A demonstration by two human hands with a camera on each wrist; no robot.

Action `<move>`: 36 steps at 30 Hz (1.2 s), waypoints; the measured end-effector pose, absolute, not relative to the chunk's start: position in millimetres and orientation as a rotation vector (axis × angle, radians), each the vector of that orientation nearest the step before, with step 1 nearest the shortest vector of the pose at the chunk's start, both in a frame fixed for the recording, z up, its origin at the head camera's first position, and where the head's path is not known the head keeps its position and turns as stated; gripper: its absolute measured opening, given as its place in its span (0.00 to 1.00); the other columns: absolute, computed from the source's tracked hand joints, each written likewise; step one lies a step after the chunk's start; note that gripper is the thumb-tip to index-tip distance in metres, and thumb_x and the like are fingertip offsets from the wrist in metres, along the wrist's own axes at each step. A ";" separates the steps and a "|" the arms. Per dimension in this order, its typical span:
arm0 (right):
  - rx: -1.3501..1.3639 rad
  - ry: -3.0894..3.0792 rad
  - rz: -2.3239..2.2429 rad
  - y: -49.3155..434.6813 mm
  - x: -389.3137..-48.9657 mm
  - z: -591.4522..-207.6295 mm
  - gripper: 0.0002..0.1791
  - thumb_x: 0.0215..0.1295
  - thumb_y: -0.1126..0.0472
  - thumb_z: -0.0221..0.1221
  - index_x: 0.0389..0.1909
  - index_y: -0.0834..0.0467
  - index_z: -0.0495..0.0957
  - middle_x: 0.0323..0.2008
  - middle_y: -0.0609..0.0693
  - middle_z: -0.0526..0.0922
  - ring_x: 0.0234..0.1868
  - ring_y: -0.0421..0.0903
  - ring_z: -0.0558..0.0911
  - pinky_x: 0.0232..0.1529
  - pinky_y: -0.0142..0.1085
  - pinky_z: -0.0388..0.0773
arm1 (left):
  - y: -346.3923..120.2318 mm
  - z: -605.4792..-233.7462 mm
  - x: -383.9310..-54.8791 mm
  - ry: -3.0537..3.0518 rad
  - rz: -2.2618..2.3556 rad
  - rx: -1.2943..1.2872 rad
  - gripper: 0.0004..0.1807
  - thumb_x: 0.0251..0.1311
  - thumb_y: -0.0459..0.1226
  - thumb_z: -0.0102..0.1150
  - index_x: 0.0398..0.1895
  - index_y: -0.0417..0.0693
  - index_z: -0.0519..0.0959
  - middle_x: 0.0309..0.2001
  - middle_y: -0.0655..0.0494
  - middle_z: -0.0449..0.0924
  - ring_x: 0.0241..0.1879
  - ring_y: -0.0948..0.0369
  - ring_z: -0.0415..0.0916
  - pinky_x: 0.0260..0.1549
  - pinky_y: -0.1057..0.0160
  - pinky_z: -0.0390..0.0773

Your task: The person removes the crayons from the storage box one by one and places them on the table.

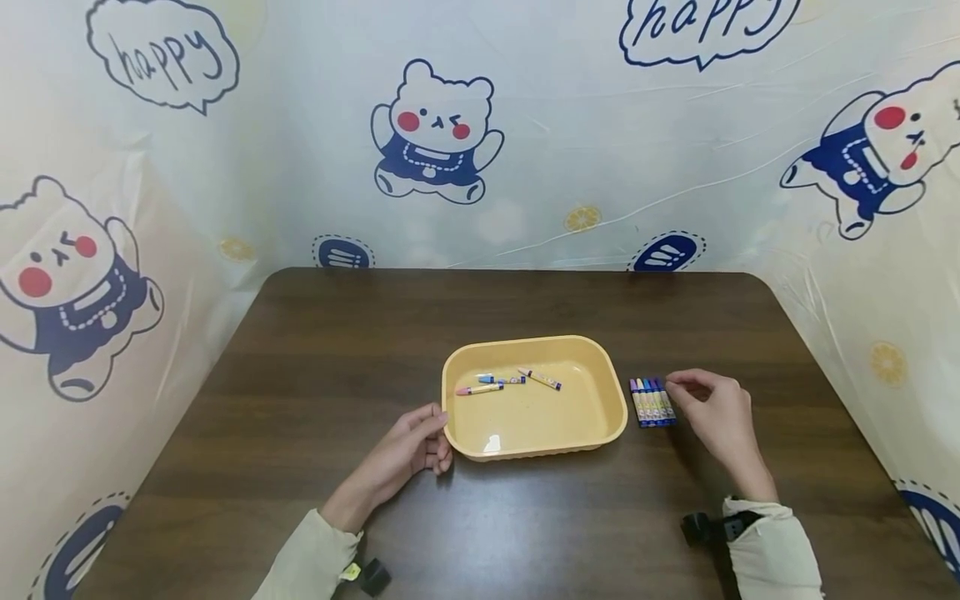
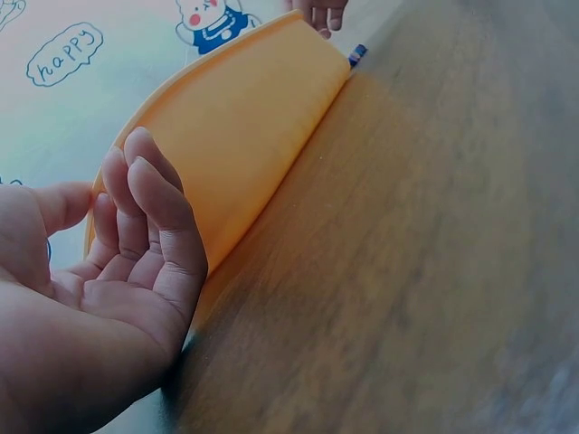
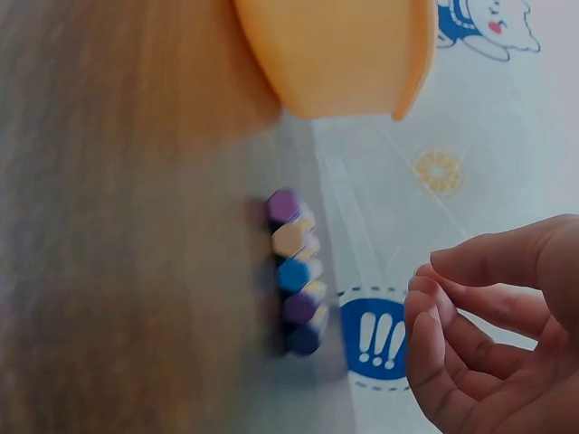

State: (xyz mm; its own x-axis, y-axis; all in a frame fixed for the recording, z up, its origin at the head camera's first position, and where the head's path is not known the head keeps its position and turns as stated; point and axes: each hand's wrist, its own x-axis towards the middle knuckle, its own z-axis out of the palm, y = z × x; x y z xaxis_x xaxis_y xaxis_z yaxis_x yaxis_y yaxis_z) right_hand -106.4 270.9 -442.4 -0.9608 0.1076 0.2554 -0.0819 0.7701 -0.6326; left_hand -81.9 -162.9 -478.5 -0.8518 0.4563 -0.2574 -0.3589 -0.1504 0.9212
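Observation:
My left hand [image 1: 408, 446] holds the left rim of a yellow plastic tray [image 1: 540, 442], thumb at the edge and curled fingers against the outer wall. Three crayons lie inside the tray: a pink-tipped crayon [image 1: 480, 389], a blue-tipped crayon [image 1: 506, 380] and a pale-tipped crayon [image 1: 542, 379]. On the table, right of the tray, several crayons [image 1: 652, 404] lie side by side in a tight row. Just right of that row hovers my right hand [image 1: 716, 417]. Its thumb and fingertips come close together, loosely bent, with nothing visible between them in the right wrist view.
A dark brown wooden table [image 1: 360, 333] bears everything. Behind it and along both sides hangs a pale sheet [image 1: 540, 150] printed with bears and lettering. Dark wrist devices sit at both light sleeves [image 1: 776, 554].

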 end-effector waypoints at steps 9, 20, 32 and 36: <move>0.138 -2.660 0.993 255.3 -108.6 -419.8 0.06 0.65 0.63 0.65 0.39 0.60 0.86 0.33 0.53 0.87 0.32 0.46 0.82 0.32 0.21 0.74 | -162.6 -479.3 -82.3 1.600 2.039 0.108 0.14 0.78 0.42 0.42 0.34 0.43 0.68 0.23 0.54 0.74 0.24 0.58 0.75 0.24 0.65 0.76; 0.299 -2.650 1.047 228.3 -114.9 -392.2 0.07 0.64 0.65 0.66 0.41 0.61 0.85 0.35 0.53 0.86 0.33 0.46 0.82 0.34 0.20 0.75 | -162.9 -478.4 -81.9 1.581 2.046 0.151 0.13 0.77 0.42 0.43 0.34 0.44 0.68 0.24 0.54 0.75 0.24 0.59 0.76 0.24 0.66 0.76; 0.406 -2.711 1.077 195.0 -127.0 -380.1 0.07 0.65 0.65 0.65 0.43 0.60 0.84 0.35 0.51 0.85 0.34 0.45 0.82 0.35 0.33 0.80 | -163.0 -478.5 -82.1 1.580 2.044 0.136 0.13 0.78 0.41 0.41 0.35 0.43 0.68 0.24 0.54 0.75 0.24 0.59 0.76 0.24 0.66 0.76; 0.446 -2.713 1.082 183.3 -134.2 -378.6 0.06 0.65 0.65 0.65 0.42 0.59 0.84 0.35 0.51 0.85 0.35 0.45 0.82 0.37 0.38 0.81 | -163.5 -479.5 -82.0 1.576 2.047 0.129 0.13 0.78 0.41 0.41 0.35 0.44 0.68 0.24 0.54 0.75 0.24 0.59 0.76 0.24 0.66 0.76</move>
